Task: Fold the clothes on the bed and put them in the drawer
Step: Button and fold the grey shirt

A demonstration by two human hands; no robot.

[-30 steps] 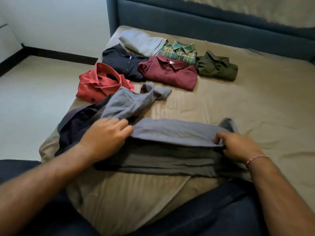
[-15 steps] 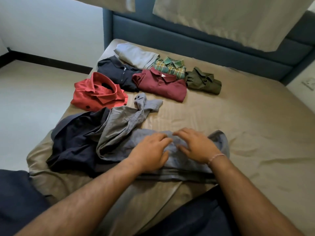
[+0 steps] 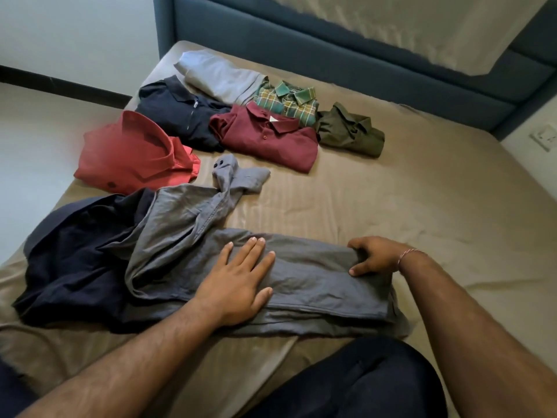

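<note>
Both hands have spread apart since half a second ago, when they sat side by side in the middle of the grey shirt (image 3: 313, 276). Now the left hand (image 3: 238, 282) lies flat on it, fingers straight and pressing, while the right hand (image 3: 372, 256) has slid out to the shirt's right end and pinches the fold there, fingers curled. That shirt lies across the bed (image 3: 407, 191) right in front of the person, its sleeve trailing toward the red shirt (image 3: 132, 155), with a dark navy garment (image 3: 78, 254) bunched just left of it. Beyond it the maroon polo (image 3: 271, 140) shows a white neck tag, too small to read.
</note>
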